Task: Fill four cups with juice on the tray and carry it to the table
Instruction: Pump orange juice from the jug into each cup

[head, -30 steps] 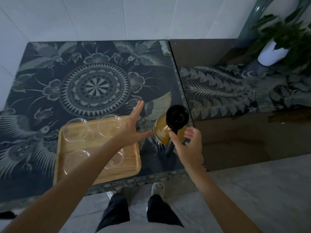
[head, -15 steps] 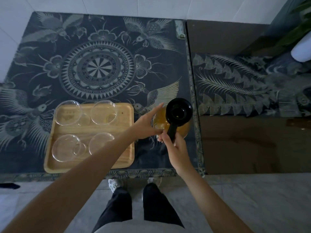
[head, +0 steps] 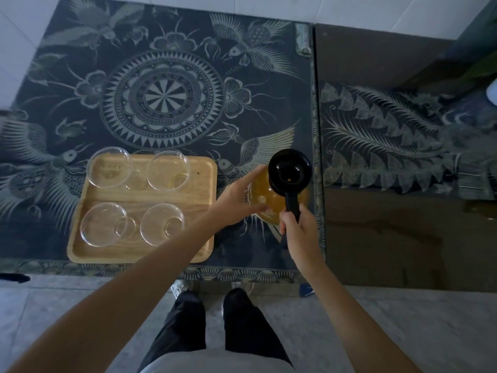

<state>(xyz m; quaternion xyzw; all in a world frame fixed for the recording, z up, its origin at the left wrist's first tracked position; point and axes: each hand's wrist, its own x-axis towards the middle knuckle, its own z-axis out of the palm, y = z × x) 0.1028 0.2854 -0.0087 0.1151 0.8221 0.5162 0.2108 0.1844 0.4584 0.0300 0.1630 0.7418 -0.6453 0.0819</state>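
Note:
A wooden tray lies near the table's front edge with several clear glass cups on it; the cup nearest me on the right and the far left cup look empty. Right of the tray stands a glass jug of amber juice with a black lid and a black handle. My right hand is closed around the handle. My left hand rests against the jug's left side, fingers curved on the glass.
The patterned dark table ends at a front edge just before my feet. A second dark glossy table adjoins on the right. A white pot with a plant stands at the far right edge. White tiled wall lies behind.
My right hand has closed on the jug's handle, and my left hand has come from above the tray to the jug's side. The view has tilted further downward.

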